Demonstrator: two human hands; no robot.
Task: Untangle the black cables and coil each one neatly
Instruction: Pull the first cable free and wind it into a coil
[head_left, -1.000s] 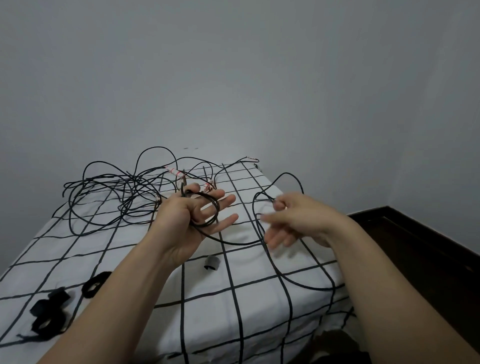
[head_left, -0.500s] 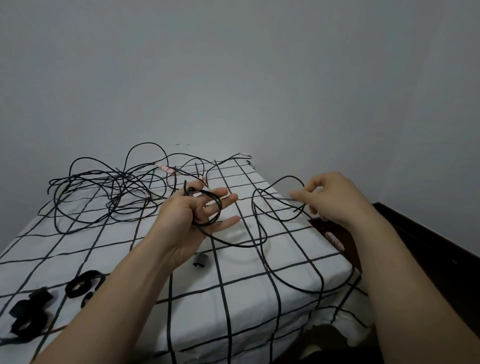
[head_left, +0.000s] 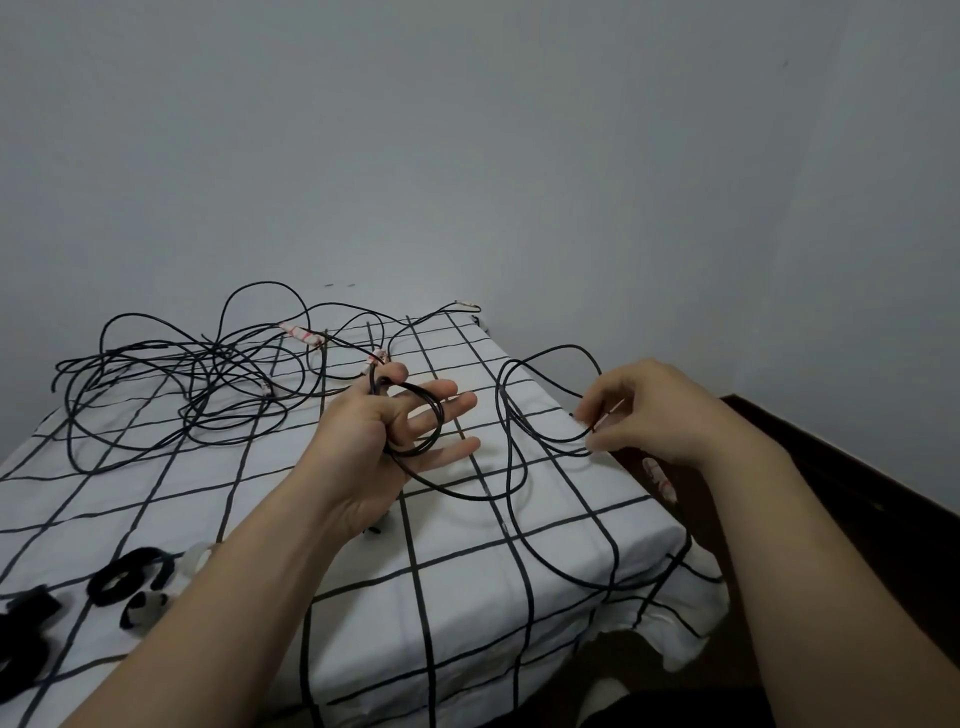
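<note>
My left hand (head_left: 384, 441) is raised over the table, palm up and fingers spread, with a small black coil (head_left: 423, 423) wound around its fingers and pinned by the thumb. From that coil the same black cable (head_left: 511, 499) runs right in loose loops over the table's right edge. My right hand (head_left: 654, 410) pinches this cable between thumb and fingertips above that edge. A tangle of black cables (head_left: 197, 384) with pale taped ends lies on the far left of the table.
The table wears a white cloth with a black grid (head_left: 467, 597). Black strap loops (head_left: 122, 574) lie at the near left, another at the left frame edge. A small dark piece (head_left: 375, 529) sits under my left wrist. Dark floor (head_left: 831, 493) lies to the right.
My right hand has dropped slightly and closed its fingertips on the cable loop by the right edge. The left hand holds the same coil, barely shifted.
</note>
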